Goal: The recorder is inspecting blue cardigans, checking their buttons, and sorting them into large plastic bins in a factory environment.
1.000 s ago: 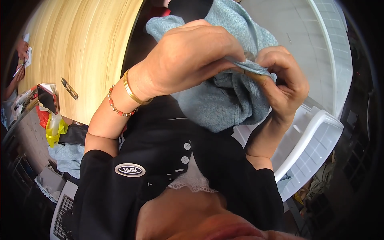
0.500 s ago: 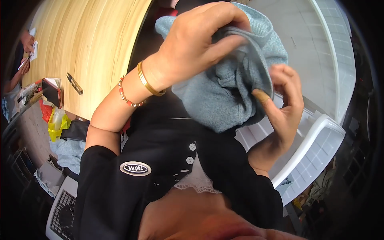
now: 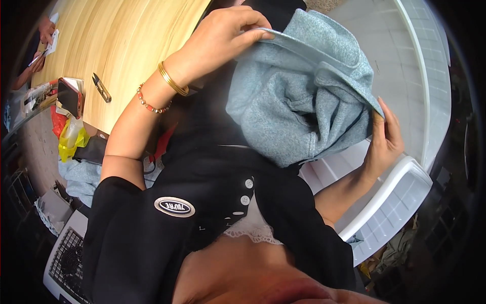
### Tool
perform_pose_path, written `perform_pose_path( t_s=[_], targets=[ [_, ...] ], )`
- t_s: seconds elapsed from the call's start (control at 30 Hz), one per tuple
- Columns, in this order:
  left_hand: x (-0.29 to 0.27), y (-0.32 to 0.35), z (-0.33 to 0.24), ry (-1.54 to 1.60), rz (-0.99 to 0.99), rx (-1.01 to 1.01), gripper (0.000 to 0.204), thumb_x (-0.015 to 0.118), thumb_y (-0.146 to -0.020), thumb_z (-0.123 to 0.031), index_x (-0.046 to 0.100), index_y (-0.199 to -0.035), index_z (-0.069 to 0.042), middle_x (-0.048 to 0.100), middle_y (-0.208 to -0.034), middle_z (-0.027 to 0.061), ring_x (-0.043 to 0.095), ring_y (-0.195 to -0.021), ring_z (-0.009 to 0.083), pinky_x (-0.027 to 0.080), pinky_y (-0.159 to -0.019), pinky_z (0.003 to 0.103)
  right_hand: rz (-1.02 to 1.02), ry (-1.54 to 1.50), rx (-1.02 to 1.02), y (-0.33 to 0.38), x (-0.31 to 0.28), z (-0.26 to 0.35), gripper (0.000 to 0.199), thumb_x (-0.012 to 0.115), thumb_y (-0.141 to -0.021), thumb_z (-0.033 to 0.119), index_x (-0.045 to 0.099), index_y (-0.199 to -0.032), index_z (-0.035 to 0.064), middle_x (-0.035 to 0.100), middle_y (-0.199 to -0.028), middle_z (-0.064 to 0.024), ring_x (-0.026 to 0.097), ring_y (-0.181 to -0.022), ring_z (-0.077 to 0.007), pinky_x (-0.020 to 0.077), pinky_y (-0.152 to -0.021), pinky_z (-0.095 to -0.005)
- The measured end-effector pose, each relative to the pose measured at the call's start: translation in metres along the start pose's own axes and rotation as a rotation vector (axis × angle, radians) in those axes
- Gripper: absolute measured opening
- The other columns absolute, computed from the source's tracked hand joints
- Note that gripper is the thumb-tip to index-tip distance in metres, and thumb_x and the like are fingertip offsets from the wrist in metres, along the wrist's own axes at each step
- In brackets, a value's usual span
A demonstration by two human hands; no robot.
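Note:
A blue-grey cloth garment (image 3: 283, 109), bunched and folded with a stitched edge, is held up in front of me. My left hand (image 3: 230, 38) pinches one end of its edge between thumb and fingers at the upper left. At the lower right, my right hand (image 3: 386, 137) grips the other end of that edge, with a wrapping around the thumb. Between the two hands the edge runs fairly straight, and the rest of the cloth hangs in loose folds toward me. Which kind of garment it is cannot be made out.
Thread snips (image 3: 102, 88) and a phone (image 3: 70, 96) lie on the wooden table (image 3: 136, 45) at left, where another person's hands (image 3: 46, 31) hold a pen and paper. White plastic bins (image 3: 390, 207) stand at right. A yellow bag (image 3: 72, 139) and blue-grey cloth (image 3: 81, 177) sit lower left.
My hands have moved apart, the left toward the upper left and the right outward to the right. The garment's edge, curved before, is now stretched straighter between them.

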State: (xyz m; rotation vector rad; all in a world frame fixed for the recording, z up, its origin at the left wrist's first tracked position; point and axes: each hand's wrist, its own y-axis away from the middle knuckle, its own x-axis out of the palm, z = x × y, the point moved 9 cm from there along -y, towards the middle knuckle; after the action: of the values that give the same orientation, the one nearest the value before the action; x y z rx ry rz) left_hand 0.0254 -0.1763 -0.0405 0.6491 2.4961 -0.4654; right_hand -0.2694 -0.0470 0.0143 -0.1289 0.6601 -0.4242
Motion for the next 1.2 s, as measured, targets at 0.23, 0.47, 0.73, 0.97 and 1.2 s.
perform_pose_path(
  t_s=[0.23, 0.47, 0.73, 0.97, 1.2],
  targets=[
    [-0.014, -0.012, 0.003, 0.281, 0.198, -0.201, 0.021, 0.063, -0.094, -0.022, 0.060, -0.086, -0.002, 0.054, -0.072, -0.0017, 0.047, -0.064, 0.0048, 0.039, -0.055, 0.023, -0.019, -0.267, 0.206, 0.012, 0.010, -0.025, 0.027, 0.068, -0.086, -0.001, 0.065, -0.112, -0.0065, 0.069, -0.100, -0.0118, 0.064, -0.092, -0.0133, 0.0498, -0.081, -0.0231],
    [-0.042, -0.019, -0.058, 0.789, 0.347, 0.212, 0.017, 0.062, -0.094, -0.018, 0.064, -0.100, -0.002, 0.063, -0.085, -0.0026, 0.054, -0.074, 0.0027, 0.042, -0.065, 0.016, -0.240, -0.466, 0.148, 0.008, -0.024, -0.046, 0.023, 0.065, -0.088, -0.001, 0.063, -0.109, -0.0078, 0.068, -0.103, -0.0189, 0.065, -0.096, -0.0206, 0.0505, -0.090, -0.0300],
    [0.004, 0.006, -0.089, 0.993, 0.285, -0.087, 0.017, 0.063, -0.091, -0.010, 0.060, -0.106, 0.000, 0.061, -0.093, -0.0016, 0.055, -0.086, 0.0048, 0.043, -0.078, 0.020, -0.088, 0.075, -0.554, 0.024, -0.008, 0.128, 0.017, 0.070, -0.068, 0.000, 0.074, -0.082, 0.0080, 0.056, -0.096, -0.0107, 0.056, -0.082, -0.0176, 0.0460, -0.067, -0.0255],
    [0.014, 0.009, -0.094, 0.856, 0.203, -0.091, 0.015, 0.061, -0.093, -0.010, 0.061, -0.104, 0.000, 0.060, -0.095, -0.0008, 0.054, -0.090, 0.0057, 0.043, -0.080, 0.020, 0.098, 0.187, -0.681, 0.039, 0.060, 0.179, 0.033, 0.075, -0.055, 0.004, 0.078, -0.086, 0.0148, 0.058, -0.090, -0.0027, 0.060, -0.076, -0.0157, 0.0481, -0.064, -0.0231],
    [0.019, 0.012, -0.083, 0.915, 0.181, -0.172, 0.022, 0.064, -0.090, -0.007, 0.060, -0.111, 0.000, 0.061, -0.101, 0.0007, 0.055, -0.098, 0.0076, 0.044, -0.088, 0.022, -0.056, 0.062, -0.823, 0.026, 0.057, 0.156, 0.028, 0.073, -0.060, 0.001, 0.073, -0.086, 0.0098, 0.065, -0.085, -0.0051, 0.066, -0.072, -0.0186, 0.0524, -0.058, -0.0255]
  ],
)
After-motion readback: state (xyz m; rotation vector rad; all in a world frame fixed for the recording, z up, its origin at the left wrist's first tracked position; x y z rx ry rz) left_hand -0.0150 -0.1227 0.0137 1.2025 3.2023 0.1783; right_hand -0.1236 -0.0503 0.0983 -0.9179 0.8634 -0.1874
